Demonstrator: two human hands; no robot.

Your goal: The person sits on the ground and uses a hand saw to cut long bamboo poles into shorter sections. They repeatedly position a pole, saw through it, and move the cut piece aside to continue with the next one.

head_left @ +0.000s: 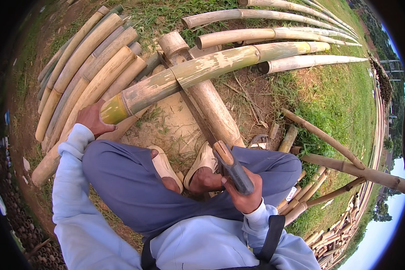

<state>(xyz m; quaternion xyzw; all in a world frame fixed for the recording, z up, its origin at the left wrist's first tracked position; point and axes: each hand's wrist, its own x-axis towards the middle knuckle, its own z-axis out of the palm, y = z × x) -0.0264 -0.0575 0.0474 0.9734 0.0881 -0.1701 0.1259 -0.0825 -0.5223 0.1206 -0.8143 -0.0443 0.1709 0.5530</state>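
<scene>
My right hand (pixel 245 191) is wrapped round the dark handle of a hand saw (pixel 194 109). The saw's long blade runs up and away from me and stands in the green-and-tan bamboo pole (pixel 218 60). That pole lies across a thicker bamboo log (pixel 216 112), its near end toward my left. My left hand (pixel 93 119) grips that yellow-green end, the thumb beneath it. How deep the blade sits cannot be made out. Both my feet, in pale clogs, are on the ground below the pole.
Several cut bamboo lengths (pixel 83 67) lie piled at the left. Long bamboo poles (pixel 274 18) stretch away at the far right. A bamboo frame (pixel 346 166) stands right of my knee, with a heap of cut bamboo (pixel 342 229) behind. Pale sawdust (pixel 164 130) covers the ground near my feet.
</scene>
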